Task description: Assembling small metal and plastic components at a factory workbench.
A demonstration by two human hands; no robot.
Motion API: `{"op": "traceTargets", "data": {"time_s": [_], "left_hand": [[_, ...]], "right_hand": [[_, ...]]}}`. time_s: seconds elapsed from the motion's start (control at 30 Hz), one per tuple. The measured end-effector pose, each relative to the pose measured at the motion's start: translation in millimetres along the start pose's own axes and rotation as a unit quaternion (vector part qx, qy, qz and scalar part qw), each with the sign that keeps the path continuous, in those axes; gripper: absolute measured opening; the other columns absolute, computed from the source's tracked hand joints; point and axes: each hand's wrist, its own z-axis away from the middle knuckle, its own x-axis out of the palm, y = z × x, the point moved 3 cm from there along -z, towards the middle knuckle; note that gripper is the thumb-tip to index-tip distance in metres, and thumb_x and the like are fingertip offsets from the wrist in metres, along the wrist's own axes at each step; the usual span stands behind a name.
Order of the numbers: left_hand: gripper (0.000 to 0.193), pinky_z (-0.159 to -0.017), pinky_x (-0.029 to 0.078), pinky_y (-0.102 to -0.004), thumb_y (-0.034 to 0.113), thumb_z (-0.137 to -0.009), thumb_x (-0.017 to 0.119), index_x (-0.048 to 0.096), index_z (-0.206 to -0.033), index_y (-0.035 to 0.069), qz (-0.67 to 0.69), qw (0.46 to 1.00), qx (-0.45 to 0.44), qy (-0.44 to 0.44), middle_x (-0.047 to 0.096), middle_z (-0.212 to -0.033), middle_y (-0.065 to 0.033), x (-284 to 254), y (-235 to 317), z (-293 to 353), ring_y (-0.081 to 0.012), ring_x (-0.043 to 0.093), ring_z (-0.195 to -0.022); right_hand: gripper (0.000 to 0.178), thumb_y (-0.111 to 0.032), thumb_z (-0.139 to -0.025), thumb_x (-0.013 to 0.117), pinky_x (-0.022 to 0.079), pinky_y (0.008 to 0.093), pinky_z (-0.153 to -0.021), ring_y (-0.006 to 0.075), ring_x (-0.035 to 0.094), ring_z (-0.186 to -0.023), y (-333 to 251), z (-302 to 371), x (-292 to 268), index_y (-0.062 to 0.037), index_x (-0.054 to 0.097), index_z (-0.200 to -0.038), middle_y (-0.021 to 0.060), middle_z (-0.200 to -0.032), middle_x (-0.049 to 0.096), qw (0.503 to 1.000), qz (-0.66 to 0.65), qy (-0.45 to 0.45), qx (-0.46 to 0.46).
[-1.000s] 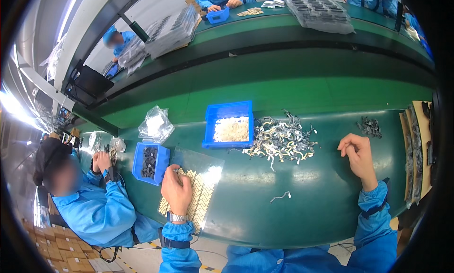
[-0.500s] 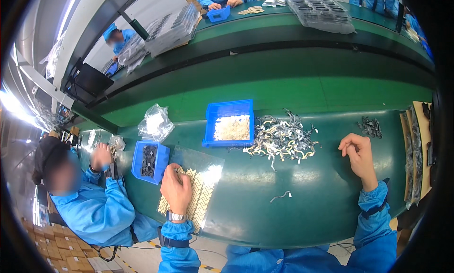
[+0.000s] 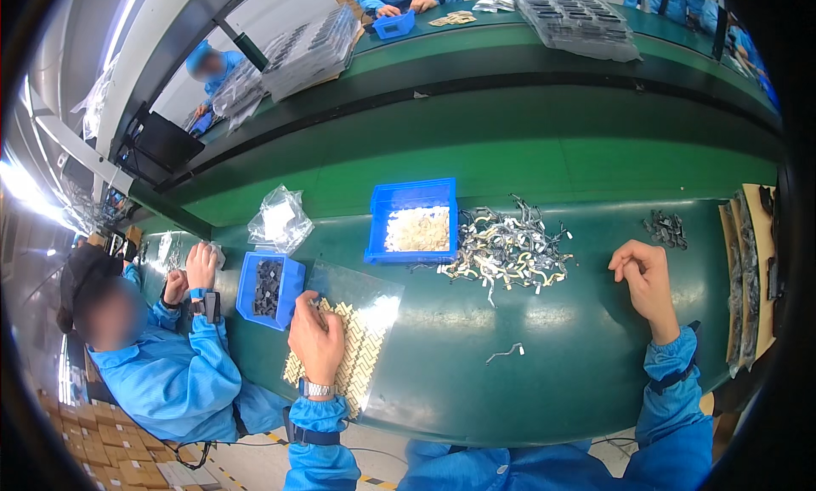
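My left hand [image 3: 316, 342] rests on a clear sheet [image 3: 382, 308] covered with rows of small cream pieces [image 3: 361, 355]. Its fingers are curled and the tips are hidden, so whether they hold anything does not show. Off to the right, my right hand [image 3: 644, 283] lies on the green table with loosely bent fingers and nothing visible in them. A short dark cable with a white end [image 3: 506, 353] lies alone between the hands. Beyond it spreads a tangled pile of short black and cream cables [image 3: 510, 249].
A blue bin [image 3: 452, 193] holds cream pieces; another blue bin [image 3: 293, 283] holds black pieces. A plastic bag [image 3: 280, 223] lies behind. Small black parts [image 3: 665, 229] and upright cardboard [image 3: 744, 274] are at right. A co-worker [image 3: 170, 372] sits close on my left.
Both my hands stay where they were. The co-worker on the left has moved their hands; one is now raised beside the other near the plastic bags.
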Motion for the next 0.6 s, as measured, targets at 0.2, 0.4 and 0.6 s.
{"op": "traceTargets", "data": {"time_s": [0.2, 0.4, 0.6], "left_hand": [[0.029, -0.064, 0.044, -0.0446, 0.008, -0.084, 0.06, 0.062, -0.113, 0.008, -0.005, 1.0, 0.015, 0.0, 0.056, -0.073, -0.0096, -0.5, -0.6, 0.2, -0.0301, 0.058, -0.068], [0.03, -0.069, 0.048, -0.047, 0.008, -0.083, 0.06, 0.062, -0.113, 0.006, -0.013, 1.0, 0.003, -0.02, 0.064, -0.085, -0.015, -0.5, 0.7, -0.1, -0.0362, 0.063, -0.079], [0.028, -0.069, 0.048, -0.0474, 0.008, -0.084, 0.059, 0.061, -0.112, 0.006, -0.024, 0.999, 0.01, -0.025, 0.066, -0.091, -0.0166, -0.9, -0.8, -0.1, -0.0373, 0.064, -0.08]], "right_hand": [[0.025, 0.007, -0.084, 0.045, 0.038, 0.024, -0.052, 0.0075, 0.058, -0.057, 0.4, 0.2, -0.5, 0.0004, 0.069, -0.079, 0.0039, -0.06, 0.062, 1.0, 0.007, 0.0, 0.003], [0.025, 0.007, -0.084, 0.045, 0.038, 0.0242, -0.052, 0.0081, 0.058, -0.057, -0.1, 0.0, -0.9, 0.0003, 0.069, -0.079, 0.0043, -0.061, 0.063, 1.0, 0.008, -0.002, 0.0], [0.024, 0.007, -0.083, 0.044, 0.04, 0.0239, -0.055, 0.0088, 0.059, -0.059, -2.9, -0.5, -0.4, 0.0016, 0.067, -0.079, 0.0046, -0.064, 0.063, 1.0, 0.002, -0.01, 0.009]]}}
